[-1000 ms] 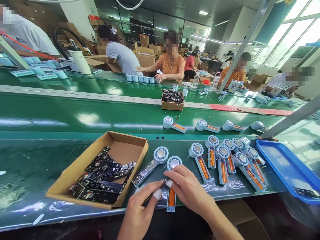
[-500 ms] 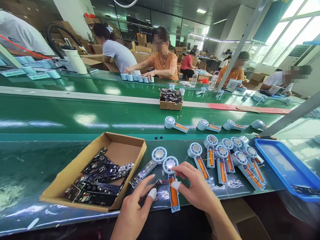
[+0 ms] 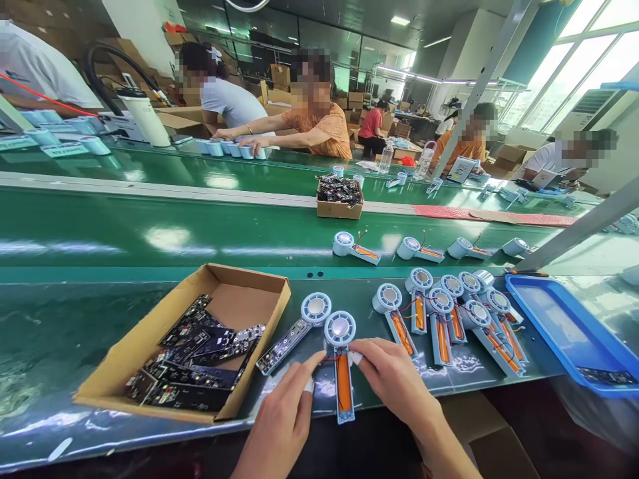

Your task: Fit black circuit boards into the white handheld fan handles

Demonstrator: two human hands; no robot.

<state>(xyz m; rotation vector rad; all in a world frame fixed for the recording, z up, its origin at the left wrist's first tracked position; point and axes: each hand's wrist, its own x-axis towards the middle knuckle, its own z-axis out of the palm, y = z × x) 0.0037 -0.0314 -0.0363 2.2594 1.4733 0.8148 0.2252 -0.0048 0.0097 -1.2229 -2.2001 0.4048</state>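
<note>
A light-blue handheld fan [image 3: 341, 328] lies face up before me, its orange battery [image 3: 343, 386] showing in the open handle. My left hand [image 3: 284, 412] is closed at the left of the handle, its index fingertip at the thin red wires [image 3: 329, 360]; the circuit board it held is hidden behind the fingers. From the right, my right hand [image 3: 399, 376] pinches the wires at the fan's neck, a white cover on its thumb. Left of this fan lies another fan [image 3: 316, 307] with a circuit board [image 3: 284, 346] along its handle.
A cardboard tray [image 3: 249, 276] of black circuit boards stands on the left. Several open fans [image 3: 440, 301] cluster at the right, beside a blue plastic tray [image 3: 544, 293]. More fans line the green belt [image 3: 239, 233]. Across it, a co-worker [image 3: 319, 126] handles light-blue parts.
My left hand has turned and come closer to the fan's neck, and the circuit board has gone from sight. My right fingers have lowered from the fan's rim to the wires.
</note>
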